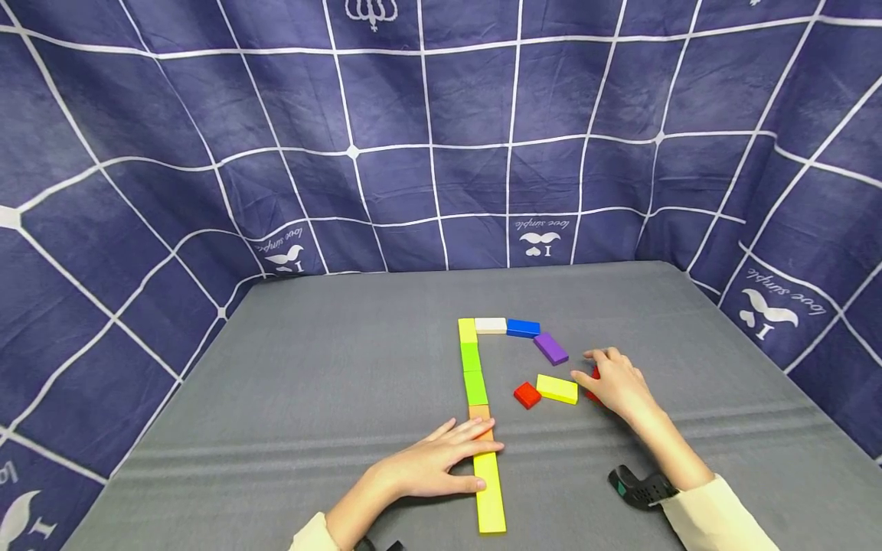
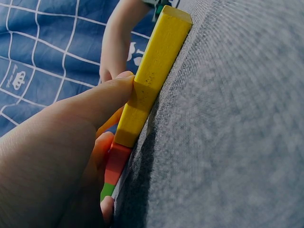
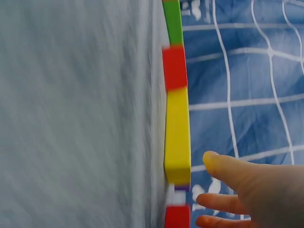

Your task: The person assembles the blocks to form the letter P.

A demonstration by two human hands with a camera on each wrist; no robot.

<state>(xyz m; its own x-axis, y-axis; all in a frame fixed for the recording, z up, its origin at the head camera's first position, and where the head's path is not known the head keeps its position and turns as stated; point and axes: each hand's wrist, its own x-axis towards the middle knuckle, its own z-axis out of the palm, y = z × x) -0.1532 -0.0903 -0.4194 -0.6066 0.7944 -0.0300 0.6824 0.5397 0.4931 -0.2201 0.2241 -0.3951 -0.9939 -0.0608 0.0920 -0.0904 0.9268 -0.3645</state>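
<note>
My left hand (image 1: 437, 463) lies with extended fingers across the orange block (image 1: 480, 412) and the long yellow block (image 1: 491, 505) at the near end of a straight row. Up close, the thumb touches the side of the yellow block (image 2: 151, 71). My right hand (image 1: 620, 383) is over a red block (image 1: 594, 384) at the right, which it partly hides. In the right wrist view, the thumb and fingers of the right hand (image 3: 256, 190) are spread, with a small gap between them and the red block (image 3: 177, 217). Nothing is gripped there.
Green blocks (image 1: 475, 388) and a yellow-green block (image 1: 467, 330) continue the row. From its far end curve white (image 1: 491, 326), blue (image 1: 524, 328) and purple (image 1: 550, 348) blocks. A yellow block (image 1: 556, 389) touches a small red block (image 1: 527, 395). A patterned curtain (image 1: 468, 184) borders the grey table (image 1: 310, 383).
</note>
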